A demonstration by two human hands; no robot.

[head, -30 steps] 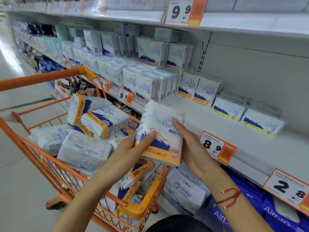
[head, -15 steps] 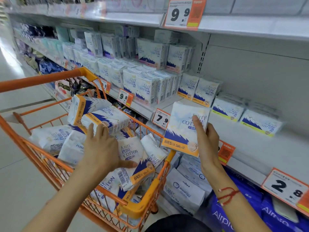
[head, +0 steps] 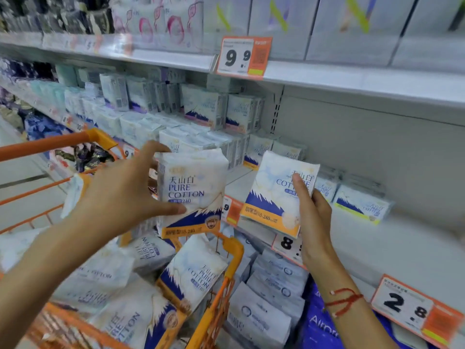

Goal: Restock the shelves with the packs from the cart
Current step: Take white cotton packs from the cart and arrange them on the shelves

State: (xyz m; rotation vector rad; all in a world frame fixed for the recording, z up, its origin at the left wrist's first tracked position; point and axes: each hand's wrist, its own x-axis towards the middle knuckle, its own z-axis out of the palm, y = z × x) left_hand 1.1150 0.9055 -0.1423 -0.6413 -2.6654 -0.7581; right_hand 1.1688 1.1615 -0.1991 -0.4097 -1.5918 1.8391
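Observation:
My left hand (head: 125,187) grips a white and blue Pure Cotton pack (head: 193,190), upright above the orange cart (head: 234,250), thumb on its front. My right hand (head: 314,217) holds a second pack (head: 274,192) of the same kind at the front edge of the middle shelf (head: 377,248), forefinger across its face. Several more packs (head: 191,278) lie loose in the cart. Matching packs stand in rows on the shelf to the left (head: 201,114) and lie flat at the back right (head: 359,202).
Orange price tags (head: 242,56) hang on the shelf edges; one reading 2.8 (head: 412,311) is at lower right. White boxes (head: 352,26) fill the top shelf. White bags (head: 261,311) and blue packs (head: 324,323) sit on the bottom shelf beside the cart.
My left hand has lifted a pack out of the cart and raised it toward the shelf. My right hand has carried its pack a little further right, over the shelf edge.

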